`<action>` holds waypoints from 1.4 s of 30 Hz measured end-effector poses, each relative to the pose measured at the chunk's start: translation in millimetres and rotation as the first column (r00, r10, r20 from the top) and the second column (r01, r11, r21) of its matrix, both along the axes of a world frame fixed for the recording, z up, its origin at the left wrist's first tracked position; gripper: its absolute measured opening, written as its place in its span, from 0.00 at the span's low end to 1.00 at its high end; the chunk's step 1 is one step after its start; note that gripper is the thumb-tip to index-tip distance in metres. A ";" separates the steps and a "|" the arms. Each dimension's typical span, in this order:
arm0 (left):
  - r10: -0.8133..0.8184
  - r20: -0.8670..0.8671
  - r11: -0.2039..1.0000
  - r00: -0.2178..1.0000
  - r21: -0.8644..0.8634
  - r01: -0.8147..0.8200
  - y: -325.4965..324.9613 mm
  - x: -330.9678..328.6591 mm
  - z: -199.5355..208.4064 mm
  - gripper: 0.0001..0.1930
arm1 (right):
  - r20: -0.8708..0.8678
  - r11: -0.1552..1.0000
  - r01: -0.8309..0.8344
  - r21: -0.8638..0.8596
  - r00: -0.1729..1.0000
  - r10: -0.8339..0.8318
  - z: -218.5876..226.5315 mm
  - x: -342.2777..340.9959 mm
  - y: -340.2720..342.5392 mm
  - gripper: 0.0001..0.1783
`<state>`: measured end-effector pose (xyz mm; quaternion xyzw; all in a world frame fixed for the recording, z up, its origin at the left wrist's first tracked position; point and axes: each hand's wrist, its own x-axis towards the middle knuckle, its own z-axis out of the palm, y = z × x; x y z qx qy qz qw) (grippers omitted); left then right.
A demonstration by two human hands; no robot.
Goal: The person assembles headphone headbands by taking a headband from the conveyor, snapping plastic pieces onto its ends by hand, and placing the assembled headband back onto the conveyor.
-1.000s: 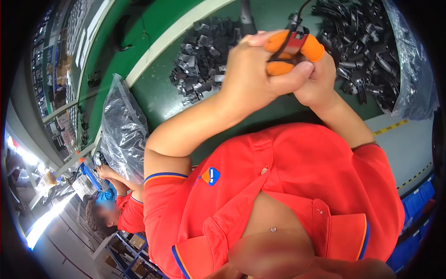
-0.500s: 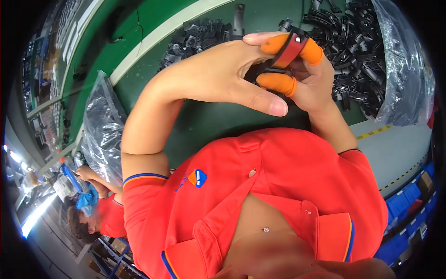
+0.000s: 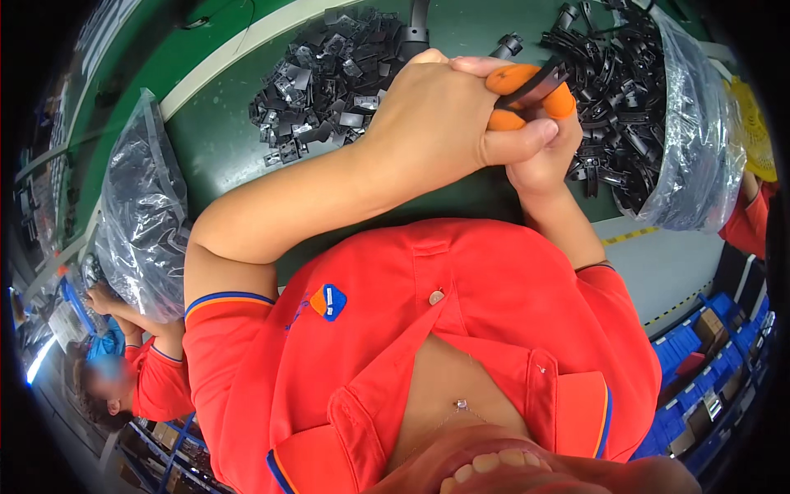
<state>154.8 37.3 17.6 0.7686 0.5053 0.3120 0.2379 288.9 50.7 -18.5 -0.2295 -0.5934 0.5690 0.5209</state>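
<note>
My left hand (image 3: pixel 440 119) is closed, its thumb pressing toward the right hand. Orange finger cots cover several fingertips of my right hand (image 3: pixel 543 160), which is closed as well. Both hands meet above the table around a black curved plastic part (image 3: pixel 539 85). Only a strip of it shows between the orange fingertips; my fingers hide the rest. Beyond the hands lie a black tubular part (image 3: pixel 415 34) and a short black cylindrical piece (image 3: pixel 508 45).
Small black plastic pieces (image 3: pixel 329 74) are heaped on the green table (image 3: pixel 218 156) at left. At right, curved black parts (image 3: pixel 621 107) spill from a clear plastic bag (image 3: pixel 699 140). Another clear bag (image 3: pixel 144 214) hangs at the left edge. Co-workers in red (image 3: pixel 164 375) are on both sides.
My hands have drawn closer together, and my left hand has closed further around the black part. The part has turned, so its red-looking face no longer shows. The view has shifted slightly.
</note>
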 end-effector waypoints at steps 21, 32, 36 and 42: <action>-0.243 0.379 0.813 0.893 -0.422 0.401 13.4 -38.6 15.3 0.14 | -0.395 0.884 -0.358 -0.301 0.890 0.226 -6.9 3.5 20.1 0.17; 0.014 -0.467 0.910 0.884 0.373 0.182 136.2 -70.5 14.0 0.18 | 0.427 0.952 0.305 0.001 0.861 -0.276 4.2 30.2 57.9 0.13; 0.192 -0.499 0.792 0.845 0.587 0.167 202.8 -90.2 -42.8 0.21 | 0.702 0.900 0.074 0.431 0.598 -0.386 2.6 32.7 50.3 0.12; 0.465 -0.520 0.823 0.716 0.553 -0.133 244.5 -160.5 -56.6 0.23 | 0.747 0.916 0.035 0.399 0.567 -0.347 -7.4 29.9 53.0 0.15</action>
